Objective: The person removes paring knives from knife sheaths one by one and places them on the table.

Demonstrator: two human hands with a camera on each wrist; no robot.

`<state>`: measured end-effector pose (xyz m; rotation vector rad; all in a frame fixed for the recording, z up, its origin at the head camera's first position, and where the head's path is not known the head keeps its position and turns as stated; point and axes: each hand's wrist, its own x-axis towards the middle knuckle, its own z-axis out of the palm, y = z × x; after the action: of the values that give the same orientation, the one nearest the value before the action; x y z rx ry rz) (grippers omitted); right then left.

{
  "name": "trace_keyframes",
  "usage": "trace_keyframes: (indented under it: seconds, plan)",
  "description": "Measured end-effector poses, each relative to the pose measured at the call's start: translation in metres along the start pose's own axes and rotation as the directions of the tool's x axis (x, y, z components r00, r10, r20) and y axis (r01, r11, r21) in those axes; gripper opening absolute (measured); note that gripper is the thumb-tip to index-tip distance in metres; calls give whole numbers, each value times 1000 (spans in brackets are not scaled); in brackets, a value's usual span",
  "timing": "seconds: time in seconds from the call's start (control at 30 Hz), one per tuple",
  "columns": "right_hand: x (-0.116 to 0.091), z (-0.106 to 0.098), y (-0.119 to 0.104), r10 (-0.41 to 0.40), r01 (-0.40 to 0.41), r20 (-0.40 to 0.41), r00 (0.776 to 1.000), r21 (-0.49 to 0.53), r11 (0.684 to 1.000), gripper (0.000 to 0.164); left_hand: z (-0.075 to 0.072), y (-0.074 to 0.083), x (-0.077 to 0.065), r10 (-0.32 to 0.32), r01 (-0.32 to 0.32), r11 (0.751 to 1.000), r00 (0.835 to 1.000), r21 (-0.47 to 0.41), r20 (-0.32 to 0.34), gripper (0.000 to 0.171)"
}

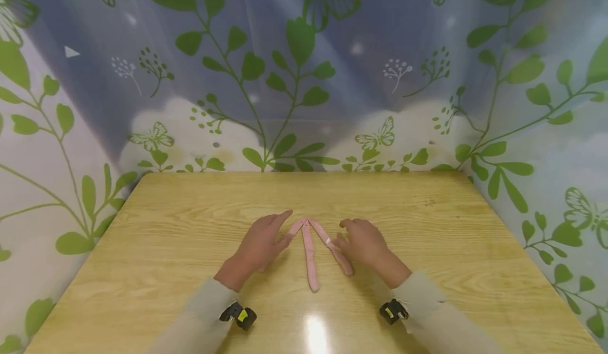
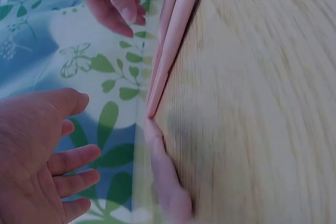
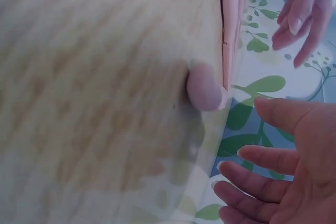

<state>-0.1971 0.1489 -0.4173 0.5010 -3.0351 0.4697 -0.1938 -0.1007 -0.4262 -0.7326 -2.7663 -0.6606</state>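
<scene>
Three long pink strips, soft and rounded like clay or rolled cloth, fan out on the tabletop and meet at their far ends. The middle strip points toward the person, and the right strip slants out to the right. The left strip is partly covered by the left hand, which hovers beside it with relaxed, spread fingers. Over the right strip, the right hand has loosely bent fingers that overlap it in the head view. Both wrist views show empty palms and parted fingers.
The wooden table has its far edge against a hanging cloth printed with green leaves and butterflies, which also runs down both sides. Black wrist devices are strapped over the light sleeves.
</scene>
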Motion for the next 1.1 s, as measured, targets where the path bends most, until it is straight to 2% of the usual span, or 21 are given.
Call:
trace_keyframes:
  seconds: [0.23, 0.43, 0.63, 0.97, 1.1]
  plan:
    - [-3, 7, -2, 2, -2, 8, 1000, 10, 1000, 44, 15, 11, 14, 106, -106, 994, 994, 39, -13, 47]
    - [-4, 7, -3, 61, -64, 56, 997, 58, 996, 41, 23, 20, 23, 162, -162, 983, 987, 82, 10, 46]
    - [-5, 6, -4, 90, -96, 100, 991, 56, 994, 36, 27, 28, 29, 159, -171, 974, 983, 151, 90, 44]
    - [-5, 13, -1, 96, -101, 111, 989, 48, 994, 29, 32, 35, 35, 135, -161, 972, 979, 172, 155, 37]
    - [-6, 14, -1, 90, -98, 124, 988, 59, 993, 27, 35, 38, 36, 103, -138, 974, 976, 181, 190, 38]
